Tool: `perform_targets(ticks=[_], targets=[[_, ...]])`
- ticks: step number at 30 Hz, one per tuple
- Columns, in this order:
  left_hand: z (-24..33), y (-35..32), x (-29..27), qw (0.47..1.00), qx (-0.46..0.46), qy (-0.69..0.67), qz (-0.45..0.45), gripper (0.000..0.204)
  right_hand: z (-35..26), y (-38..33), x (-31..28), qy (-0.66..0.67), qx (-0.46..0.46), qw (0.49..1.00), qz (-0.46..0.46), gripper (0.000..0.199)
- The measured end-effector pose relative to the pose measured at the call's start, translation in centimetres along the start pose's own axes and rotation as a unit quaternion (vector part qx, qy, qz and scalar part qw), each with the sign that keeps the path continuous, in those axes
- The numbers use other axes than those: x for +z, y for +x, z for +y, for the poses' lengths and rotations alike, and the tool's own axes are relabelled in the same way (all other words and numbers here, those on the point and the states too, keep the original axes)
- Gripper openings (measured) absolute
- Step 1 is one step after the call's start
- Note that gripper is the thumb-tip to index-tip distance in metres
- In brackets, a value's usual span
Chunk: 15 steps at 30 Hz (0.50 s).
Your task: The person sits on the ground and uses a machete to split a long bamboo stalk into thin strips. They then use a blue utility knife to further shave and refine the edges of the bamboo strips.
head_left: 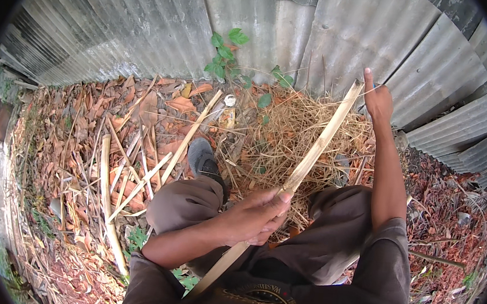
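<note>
A long pale split bamboo strip (314,150) runs diagonally from my lap up toward the corrugated metal wall. My left hand (255,214) is closed around its lower middle, thumb pressed along the strip. At the strip's far upper end my right hand (377,100), arm stretched out, grips a thin sliver peeling off the tip, one finger pointing up. I am seated, knees bent, in brown trousers, with one grey shoe (203,157) on the ground.
Several more bamboo strips (135,182) lie on dry leaves at the left. A heap of straw-like shavings (293,127) sits ahead. A corrugated metal fence (150,20) curves around the back, with a small green plant (225,53) at its foot.
</note>
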<state>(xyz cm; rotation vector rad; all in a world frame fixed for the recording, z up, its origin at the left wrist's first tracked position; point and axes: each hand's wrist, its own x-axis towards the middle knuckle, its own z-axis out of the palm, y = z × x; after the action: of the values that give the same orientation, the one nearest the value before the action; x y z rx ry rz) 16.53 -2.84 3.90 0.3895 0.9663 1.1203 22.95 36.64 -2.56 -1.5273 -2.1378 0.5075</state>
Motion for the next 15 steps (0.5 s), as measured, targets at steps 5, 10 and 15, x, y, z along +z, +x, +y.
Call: perform_targets(ticks=[5, 10, 15], targets=[[1.0, 0.2, -1.6, 0.991, 0.051, -0.078, 0.095, 0.031, -1.7, -6.2, -1.2, 0.006, -0.105, 0.986, -0.129, 0.083], [1.3, 0.2, -1.8, 0.982, 0.084, -0.072, 0.15, 0.03, -7.1, -15.3, -3.4, 0.047, -0.371, 0.909, -0.183, 0.071], [1.7, 0.4, -1.3, 0.98, 0.096, -0.051, 0.165, 0.029, -7.7, -17.2, -2.4, 0.01, -0.472, 0.867, -0.161, 0.069]])
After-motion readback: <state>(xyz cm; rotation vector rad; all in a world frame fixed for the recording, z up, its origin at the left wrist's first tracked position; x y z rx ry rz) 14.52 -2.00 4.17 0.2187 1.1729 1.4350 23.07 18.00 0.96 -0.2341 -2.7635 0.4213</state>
